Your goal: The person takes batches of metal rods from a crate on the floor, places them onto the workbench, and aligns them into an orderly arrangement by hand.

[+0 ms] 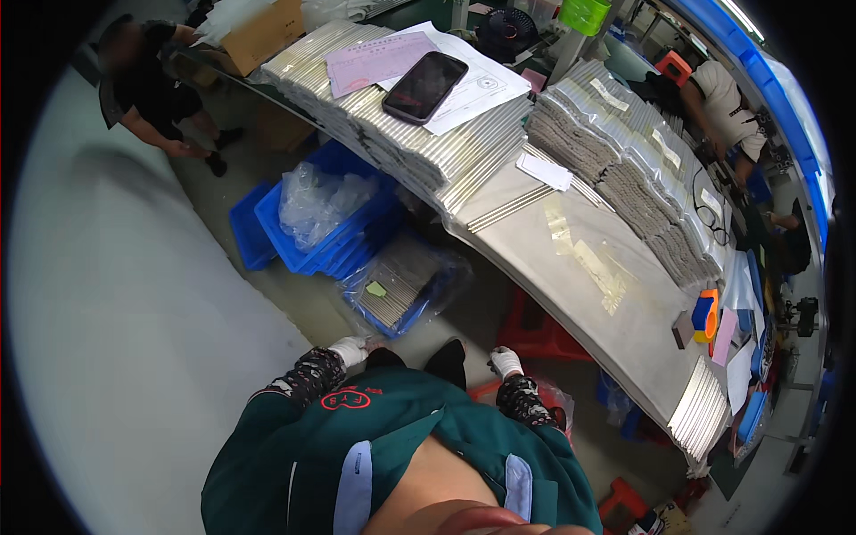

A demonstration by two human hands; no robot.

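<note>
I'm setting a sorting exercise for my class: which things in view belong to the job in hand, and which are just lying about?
Probably the job's, judging by nearness and likeness:
bagged silvery rods in the blue bin, near the left hand
stacked silvery rods on the table

Probably just lying about:
black phone
pink sheet
black fan

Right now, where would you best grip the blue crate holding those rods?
Probably the near rim of the blue crate, from the person's side: that edge faces them and the left hand is close, though loose clear plastic drapes around it.
</note>
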